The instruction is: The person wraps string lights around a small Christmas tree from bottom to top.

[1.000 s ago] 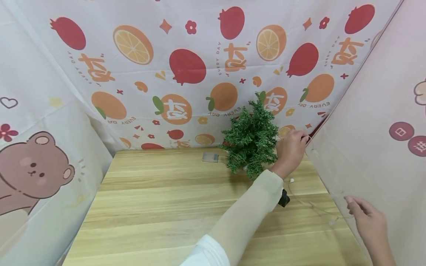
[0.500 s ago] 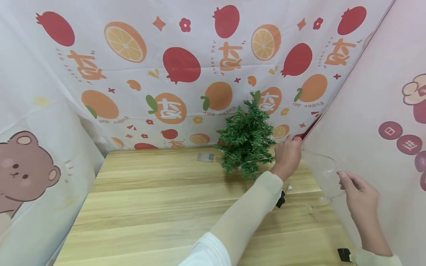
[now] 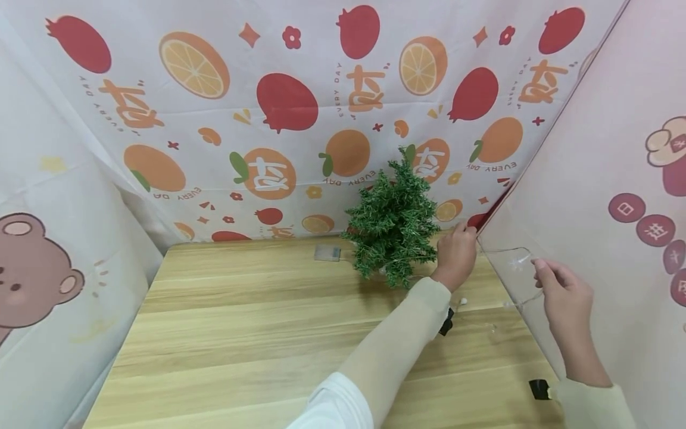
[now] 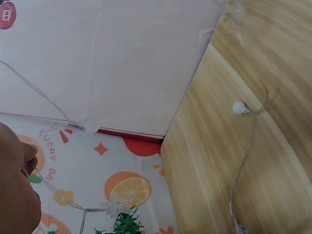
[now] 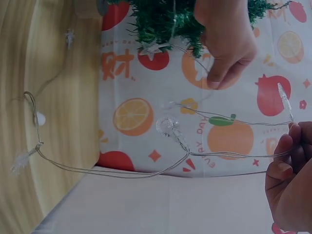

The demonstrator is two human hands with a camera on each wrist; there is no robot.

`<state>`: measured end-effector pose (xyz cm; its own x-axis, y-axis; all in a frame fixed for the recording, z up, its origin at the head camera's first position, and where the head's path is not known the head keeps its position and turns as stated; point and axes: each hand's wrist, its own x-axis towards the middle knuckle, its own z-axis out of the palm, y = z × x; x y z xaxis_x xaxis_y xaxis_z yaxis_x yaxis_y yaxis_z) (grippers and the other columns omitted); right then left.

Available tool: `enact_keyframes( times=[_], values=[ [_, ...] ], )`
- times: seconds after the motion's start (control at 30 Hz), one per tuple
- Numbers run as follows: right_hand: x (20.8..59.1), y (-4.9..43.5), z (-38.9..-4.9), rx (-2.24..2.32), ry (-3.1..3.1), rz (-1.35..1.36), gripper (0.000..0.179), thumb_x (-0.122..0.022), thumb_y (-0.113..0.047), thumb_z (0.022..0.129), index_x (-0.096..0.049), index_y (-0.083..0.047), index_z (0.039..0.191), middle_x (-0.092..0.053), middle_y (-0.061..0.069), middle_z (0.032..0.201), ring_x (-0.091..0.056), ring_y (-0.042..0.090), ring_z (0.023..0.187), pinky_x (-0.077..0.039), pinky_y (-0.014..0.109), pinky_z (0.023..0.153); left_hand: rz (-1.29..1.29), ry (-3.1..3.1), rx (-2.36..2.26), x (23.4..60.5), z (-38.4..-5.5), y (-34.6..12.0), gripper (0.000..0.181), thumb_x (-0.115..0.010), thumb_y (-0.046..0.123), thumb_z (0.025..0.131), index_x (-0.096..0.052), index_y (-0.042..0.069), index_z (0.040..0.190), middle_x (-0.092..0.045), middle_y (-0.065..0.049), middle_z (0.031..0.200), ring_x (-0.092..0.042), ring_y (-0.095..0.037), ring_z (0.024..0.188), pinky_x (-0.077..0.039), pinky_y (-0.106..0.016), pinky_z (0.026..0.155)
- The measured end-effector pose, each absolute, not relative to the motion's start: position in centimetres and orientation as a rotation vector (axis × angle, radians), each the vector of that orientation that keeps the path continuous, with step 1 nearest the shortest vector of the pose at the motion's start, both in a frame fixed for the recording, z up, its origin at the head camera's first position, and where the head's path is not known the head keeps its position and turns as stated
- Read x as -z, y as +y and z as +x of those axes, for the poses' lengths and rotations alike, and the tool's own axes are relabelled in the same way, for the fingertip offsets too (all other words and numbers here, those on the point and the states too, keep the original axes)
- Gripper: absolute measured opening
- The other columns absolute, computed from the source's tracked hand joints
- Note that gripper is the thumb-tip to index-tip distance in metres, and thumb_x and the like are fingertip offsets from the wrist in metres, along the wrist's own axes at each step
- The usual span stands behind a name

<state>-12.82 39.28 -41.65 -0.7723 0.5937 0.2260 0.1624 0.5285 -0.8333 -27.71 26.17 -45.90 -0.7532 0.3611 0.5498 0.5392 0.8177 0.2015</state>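
Note:
A small green artificial tree (image 3: 393,223) stands at the back of the wooden table. A thin wire string of lights (image 5: 229,155), with clear star and ball bulbs, crosses its branches and runs off to the right. Just right of the tree, my left hand (image 3: 457,253) pinches the wire between thumb and finger; the right wrist view shows this hand (image 5: 229,44) beside a star bulb (image 5: 153,50). Farther right, my right hand (image 3: 568,301) pinches another stretch, with a pointed clear bulb (image 5: 284,100) at its fingertips. Between the hands the wire hangs in loops.
A flat grey box (image 3: 327,252) with a lead lies left of the tree. Loose wire with a white ball bulb (image 4: 239,107) trails over the table (image 3: 241,322). Printed cloth walls stand behind (image 3: 225,125) and at the right (image 3: 579,202).
My right hand has risen and come toward the left hand, lifting its stretch of wire. The left hand stays beside the tree, and the head view has shifted slightly right.

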Motion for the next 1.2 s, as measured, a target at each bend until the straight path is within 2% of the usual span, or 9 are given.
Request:
enact_keyframes(
  times=[0.13,0.3,0.43,0.67,0.87,1.0,1.1,1.2],
  values=[
    [40.6,39.5,-13.6,-1.209,-2.235,-0.64,0.024,-0.06,-0.04,0.101,-0.074,-0.021,0.108,-0.063,-0.015,0.079,-0.059,0.002,0.078,-0.042,0.016,0.057,-0.658,-2.528,0.487,46.3,-27.6,25.9,0.018,-0.058,0.021,0.104,-0.075,0.025,0.104,-0.065,0.008,0.104,-0.057,-0.005,0.055,-0.04,-0.021,0.045],
    [39.3,39.8,-14.3,-1.25,-2.201,-0.63,0.032,-0.059,-0.038,0.102,-0.073,-0.014,0.117,-0.062,-0.012,0.083,-0.058,0.003,0.08,-0.044,0.013,0.063,-0.667,-2.538,0.537,46.4,-27.5,25.6,0.021,-0.055,0.028,0.106,-0.076,0.025,0.109,-0.065,0.008,0.105,-0.06,-0.005,0.058,-0.043,-0.021,0.045],
    [38.8,40.0,-14.6,-1.252,-2.207,-0.626,0.037,-0.058,-0.04,0.102,-0.072,-0.012,0.122,-0.063,-0.01,0.086,-0.058,0.004,0.083,-0.045,0.011,0.066,-0.7,-2.55,0.706,46.0,-27.4,25.4,0.022,-0.057,0.035,0.104,-0.074,0.027,0.116,-0.066,0.011,0.106,-0.062,-0.001,0.067,-0.043,-0.016,0.051],
    [38.5,40.0,-15.2,-1.227,-2.243,-0.603,0.039,-0.057,-0.041,0.103,-0.071,-0.012,0.124,-0.063,-0.011,0.088,-0.058,0.003,0.084,-0.045,0.01,0.068,-0.793,-2.507,1.144,44.1,-27.0,25.0,0.027,-0.052,0.038,0.106,-0.072,0.029,0.122,-0.067,0.014,0.115,-0.063,0.003,0.089,-0.045,-0.009,0.067],
    [38.3,39.6,-15.8,-1.172,-2.296,-0.551,0.04,-0.056,-0.042,0.103,-0.071,-0.01,0.121,-0.062,-0.015,0.087,-0.058,0.001,0.082,-0.043,0.015,0.065,-0.862,-2.442,1.376,41.4,-26.4,24.7,0.026,-0.057,0.037,0.104,-0.072,0.028,0.124,-0.068,0.014,0.115,-0.062,0.005,0.093,-0.045,-0.008,0.072],
    [38.4,39.2,-16.4,-1.095,-2.314,-0.494,0.041,-0.058,-0.043,0.102,-0.072,-0.007,0.116,-0.061,-0.021,0.081,-0.058,-0.002,0.077,-0.044,0.013,0.064,-0.947,-2.425,1.502,39.9,-26.2,24.6,0.026,-0.059,0.037,0.103,-0.072,0.029,0.124,-0.068,0.015,0.118,-0.062,0.006,0.099,-0.045,-0.008,0.075],
    [38.5,38.9,-16.8,-1.046,-2.312,-0.416,0.041,-0.06,-0.04,0.101,-0.072,-0.002,0.112,-0.06,-0.024,0.077,-0.058,-0.003,0.072,-0.044,0.011,0.062,-1.031,-2.446,1.509,39.0,-26.3,24.4,0.026,-0.06,0.037,0.102,-0.072,0.03,0.125,-0.068,0.017,0.123,-0.061,0.005,0.108,-0.046,-0.009,0.081],
    [38.5,38.6,-17.2,-0.994,-2.326,-0.339,0.039,-0.062,-0.037,0.101,-0.074,-0.001,0.11,-0.059,-0.026,0.074,-0.056,-0.004,0.068,-0.044,0.012,0.058,-1.092,-2.496,1.458,38.5,-26.4,24.2,0.028,-0.06,0.037,0.102,-0.071,0.029,0.127,-0.067,0.017,0.126,-0.06,0.004,0.111,-0.046,-0.01,0.084]
  ],
)
